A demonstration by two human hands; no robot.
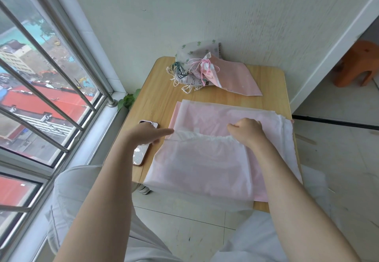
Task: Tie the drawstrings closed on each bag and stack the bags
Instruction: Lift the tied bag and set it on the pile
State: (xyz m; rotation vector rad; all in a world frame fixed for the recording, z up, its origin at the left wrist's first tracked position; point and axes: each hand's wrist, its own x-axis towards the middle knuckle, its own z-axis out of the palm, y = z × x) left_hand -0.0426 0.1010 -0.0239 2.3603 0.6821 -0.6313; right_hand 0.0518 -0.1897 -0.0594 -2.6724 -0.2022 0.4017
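I am gripping the gathered mouth of the white bag [196,165] with my right hand [246,132], while my left hand [147,133] is pinching its drawstring [167,138] off to the side. The tied bags [196,67] are lying beyond both hands on the surface [162,100].

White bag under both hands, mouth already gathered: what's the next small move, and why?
Probably keep drawing the cord out to the left. The left hand pinches a thin drawstring at the bag's edge while the right hand presses on the ruffled mouth of the white bag. The mouth is bunched but no knot shows yet.
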